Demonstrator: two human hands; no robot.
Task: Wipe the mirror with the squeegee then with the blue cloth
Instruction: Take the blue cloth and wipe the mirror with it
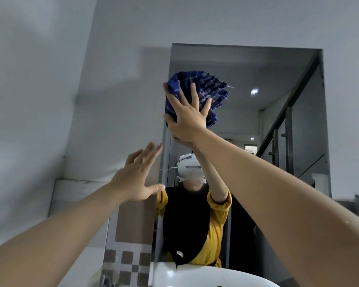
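grey bathroom wall; right hand (pixel 187 119) presses blue cloth (pixel 203 88) flat on mirror (pixel 278 79); left hand (pixel 137 179) grip spread, empty

Head camera tilts up, seemingly close to the mirror (pixel 278 79).

Dim, cool, even light. Two ceiling lamps (pixel 254 91) glare as bright spots in mirror (pixel 247 65). Soft arm shadow falls on wall (pixel 120 79) left of mirror. Left hand (pixel 136 177) motion-blurred at fingertips. Wide-angle distortion bends frame edges. White basin (pixel 195 276) mildly overexposed.
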